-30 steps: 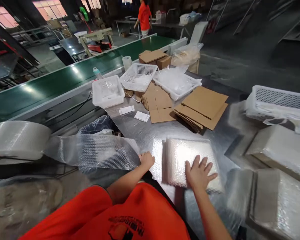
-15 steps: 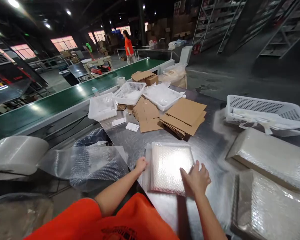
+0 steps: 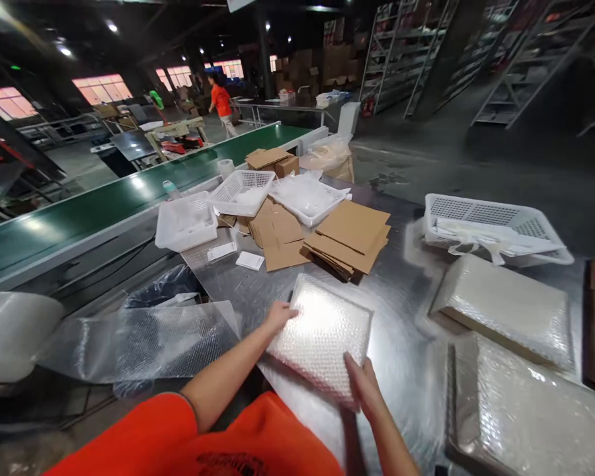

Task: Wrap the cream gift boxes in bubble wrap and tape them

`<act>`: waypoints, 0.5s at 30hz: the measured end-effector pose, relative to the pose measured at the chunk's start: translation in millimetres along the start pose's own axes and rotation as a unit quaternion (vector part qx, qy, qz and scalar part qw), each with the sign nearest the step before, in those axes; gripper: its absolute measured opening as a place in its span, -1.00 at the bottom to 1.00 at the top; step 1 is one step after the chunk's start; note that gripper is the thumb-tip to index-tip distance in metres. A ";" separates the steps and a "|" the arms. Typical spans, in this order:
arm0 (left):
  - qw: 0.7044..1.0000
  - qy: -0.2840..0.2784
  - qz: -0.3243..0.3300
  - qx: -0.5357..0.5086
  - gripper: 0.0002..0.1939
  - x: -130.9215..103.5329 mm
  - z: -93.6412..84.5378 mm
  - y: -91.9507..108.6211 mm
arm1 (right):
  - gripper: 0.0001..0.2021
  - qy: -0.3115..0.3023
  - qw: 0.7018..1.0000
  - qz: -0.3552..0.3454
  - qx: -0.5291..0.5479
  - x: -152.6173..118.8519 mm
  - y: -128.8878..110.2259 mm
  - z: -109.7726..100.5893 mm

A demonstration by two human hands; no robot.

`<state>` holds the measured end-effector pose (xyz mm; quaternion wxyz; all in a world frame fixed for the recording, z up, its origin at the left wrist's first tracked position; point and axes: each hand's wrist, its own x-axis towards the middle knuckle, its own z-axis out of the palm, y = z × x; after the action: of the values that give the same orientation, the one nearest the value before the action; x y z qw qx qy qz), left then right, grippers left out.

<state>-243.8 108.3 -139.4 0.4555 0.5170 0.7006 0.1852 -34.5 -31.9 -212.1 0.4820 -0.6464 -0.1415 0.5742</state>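
Between my two hands is a flat, roughly square bubble-wrapped package, silvery white and glaring in the light. It is turned at an angle above the metal table. My left hand grips its upper left edge, fingers closed on it. At the lower right edge my right hand holds it with the thumb on top; the other fingers are partly hidden behind it. What lies inside the wrap cannot be made out.
Flat cardboard pieces and white baskets stand at the table's back. Wrapped packages and another white basket are on the right. A bubble wrap roll is at left, a green conveyor belt behind. A person walks beyond.
Both hands have closed on the package, which has turned clockwise and tilted up off the table. The view has shifted to the right. The person beyond the belt has moved.
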 end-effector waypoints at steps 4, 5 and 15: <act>0.982 -0.016 0.120 0.143 -0.88 13.5 -20.7 57.1 | -0.21 -0.017 0.995 -0.008 0.101 -19.9 34.9 46.9; 0.973 -0.027 0.151 0.171 -0.88 12.7 -20.2 71.0 | -0.18 -0.020 0.993 0.000 0.118 -22.4 41.9 59.7; 0.845 -0.112 0.426 0.302 -0.56 -49.3 2.7 60.5 | -0.29 -0.017 0.994 0.060 0.090 -11.0 75.5 92.6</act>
<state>-205.5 87.7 -74.6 0.2280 0.8940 0.3772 0.0813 -147.1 -34.7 -253.3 0.5005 -0.5983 -0.0585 0.6230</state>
